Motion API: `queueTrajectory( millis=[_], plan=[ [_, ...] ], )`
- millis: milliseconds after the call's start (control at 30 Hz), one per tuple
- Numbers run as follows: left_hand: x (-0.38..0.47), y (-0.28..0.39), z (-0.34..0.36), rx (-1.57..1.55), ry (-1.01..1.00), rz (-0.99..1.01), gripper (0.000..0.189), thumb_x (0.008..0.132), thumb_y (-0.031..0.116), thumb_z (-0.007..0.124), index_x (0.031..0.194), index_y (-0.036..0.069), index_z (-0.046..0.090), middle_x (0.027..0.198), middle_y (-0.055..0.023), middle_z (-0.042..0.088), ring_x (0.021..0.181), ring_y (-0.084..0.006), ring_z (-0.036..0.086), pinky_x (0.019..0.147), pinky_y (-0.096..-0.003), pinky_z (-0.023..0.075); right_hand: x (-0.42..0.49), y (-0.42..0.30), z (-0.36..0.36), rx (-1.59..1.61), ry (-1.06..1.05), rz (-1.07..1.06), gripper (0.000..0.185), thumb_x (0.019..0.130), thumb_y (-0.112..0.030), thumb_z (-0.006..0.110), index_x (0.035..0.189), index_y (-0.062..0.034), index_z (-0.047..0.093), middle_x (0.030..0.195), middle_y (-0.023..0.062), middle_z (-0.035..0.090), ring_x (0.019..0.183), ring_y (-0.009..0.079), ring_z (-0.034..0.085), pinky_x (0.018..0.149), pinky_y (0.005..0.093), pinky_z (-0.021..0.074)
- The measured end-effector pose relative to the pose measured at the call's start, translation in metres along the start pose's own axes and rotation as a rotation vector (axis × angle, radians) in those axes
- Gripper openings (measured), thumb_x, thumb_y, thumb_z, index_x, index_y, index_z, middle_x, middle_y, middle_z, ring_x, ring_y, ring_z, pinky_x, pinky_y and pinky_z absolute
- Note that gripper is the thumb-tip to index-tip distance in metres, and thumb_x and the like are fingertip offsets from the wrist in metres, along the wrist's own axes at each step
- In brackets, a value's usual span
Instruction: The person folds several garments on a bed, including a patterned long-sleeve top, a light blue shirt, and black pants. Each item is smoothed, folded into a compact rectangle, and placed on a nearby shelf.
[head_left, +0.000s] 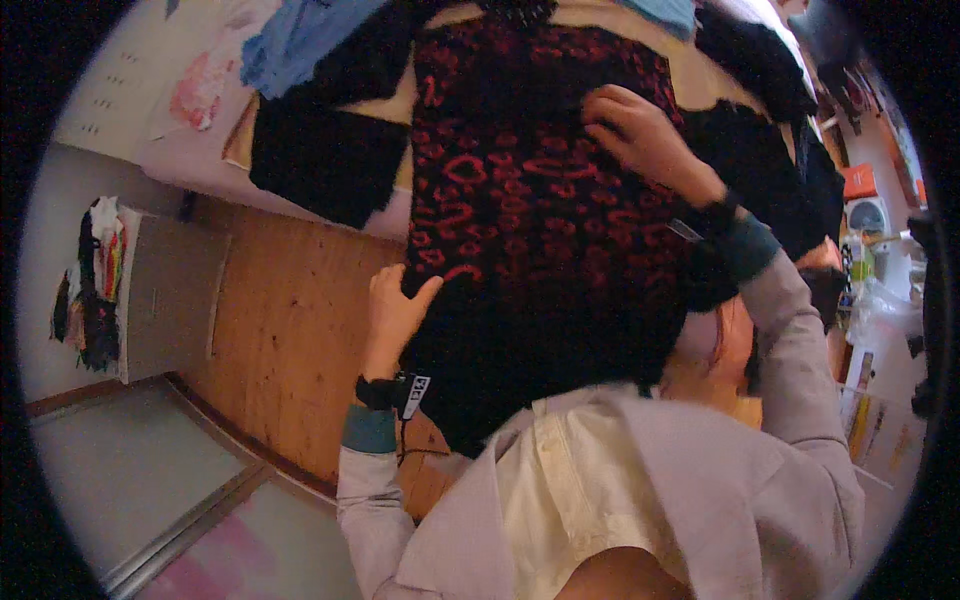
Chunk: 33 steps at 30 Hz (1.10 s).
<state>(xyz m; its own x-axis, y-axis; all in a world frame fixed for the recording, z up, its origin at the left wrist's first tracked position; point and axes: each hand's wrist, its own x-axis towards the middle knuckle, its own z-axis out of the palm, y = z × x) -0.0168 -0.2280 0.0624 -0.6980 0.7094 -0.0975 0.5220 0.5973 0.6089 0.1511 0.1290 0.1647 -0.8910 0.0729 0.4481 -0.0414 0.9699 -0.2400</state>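
Observation:
A long black cloth garment with a red pattern (517, 202) lies stretched out before me, its plain dark lower part reaching towards my lap. At its left edge is my left hand (394, 315), thumb spread apart from the fingers along the border of the cloth. Over the upper right of the pattern my right hand (637, 131) is bent at the fingers, palm down. Its fingertips are blurred, and I cannot tell whether they pinch the fabric. Both wrists carry a dark band with a small tag.
Folded black cloth (330, 161) lies left of the garment, with a blue cloth (300, 49) above it. More black clothing (735, 172) is to the right. A white cabinet (176, 285) stands on the wooden floor (292, 322), clothes hanging beside it. Cluttered items stand far right.

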Motion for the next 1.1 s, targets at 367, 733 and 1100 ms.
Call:
queueTrajectory(
  millis=[367, 733, 1100],
  plan=[
    [-0.052, 0.01, -0.017, -0.841, 0.042, -0.121, 0.026, 0.084, 0.012, 0.068, 0.102, -0.002, 0.055, 0.093, -0.0033, 0.062, 0.083, -0.0145, 0.055, 0.077, -0.0263, 0.046, -0.262, -0.124, -0.035, 0.61, -0.075, 1.443, 0.047, 0.09, -0.043, 0.057, 0.094, 0.0033, 0.066, 0.085, 0.0076, 0.065, 0.076, 0.0121, 0.059, 0.066, 0.0251, 0.0468],
    [-0.121, -0.014, -0.03, -0.754, -0.462, -0.384, 0.044, 0.081, 0.02, 0.072, 0.118, -0.001, 0.058, 0.112, -0.0088, 0.063, 0.104, -0.0216, 0.058, 0.093, -0.0302, 0.0431, -0.304, -0.167, 0.013, 1.277, 0.163, 1.398, 0.024, 0.079, -0.01, 0.056, 0.101, 0.0, 0.061, 0.091, 0.0011, 0.06, 0.086, 0.0116, 0.054, 0.075, 0.0254, 0.0435],
    [-0.128, -0.055, -0.007, -0.874, -0.378, -0.325, 0.039, 0.088, 0.011, 0.062, 0.123, -0.001, 0.053, 0.113, -0.0078, 0.063, 0.098, -0.0176, 0.061, 0.087, -0.0291, 0.0484, -0.304, -0.184, 0.003, -0.013, 0.003, 0.444, 0.029, 0.071, -0.003, 0.062, 0.099, -0.006, 0.056, 0.094, 0.0087, 0.061, 0.094, 0.024, 0.058, 0.093, 0.0365, 0.0401]
  ],
)
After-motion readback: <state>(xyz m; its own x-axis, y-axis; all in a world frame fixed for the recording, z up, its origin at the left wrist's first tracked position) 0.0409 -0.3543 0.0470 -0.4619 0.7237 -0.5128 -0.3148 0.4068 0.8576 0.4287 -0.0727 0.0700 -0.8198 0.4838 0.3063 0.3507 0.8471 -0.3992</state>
